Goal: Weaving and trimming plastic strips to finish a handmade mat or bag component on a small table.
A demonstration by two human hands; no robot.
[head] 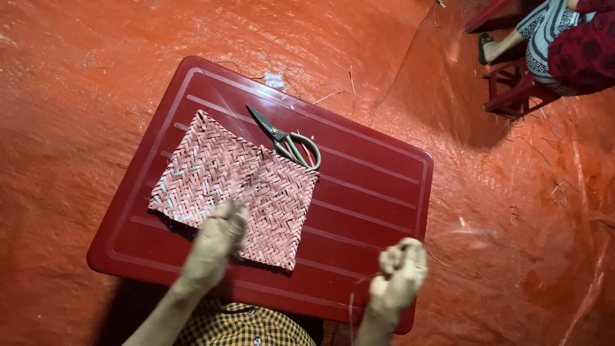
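Note:
A flat woven mat (237,182) of pink strips with a few pale blue flecks lies on a red plastic table (371,198). My left hand (219,238) rests on the mat's near edge with its fingers curled; it is blurred. Over the table's near right corner my right hand (400,272) is closed into a fist, and a thin pale strand (352,307) hangs down beside it. Green-handled scissors (285,139) lie shut on the table just beyond the mat's far edge.
An orange tarpaulin (96,96) covers the floor all round, with loose strands scattered on it. At the top right a person sits on a low red stool (512,90), a foot in a sandal (485,46) showing. A small clear scrap (274,79) lies at the table's far edge.

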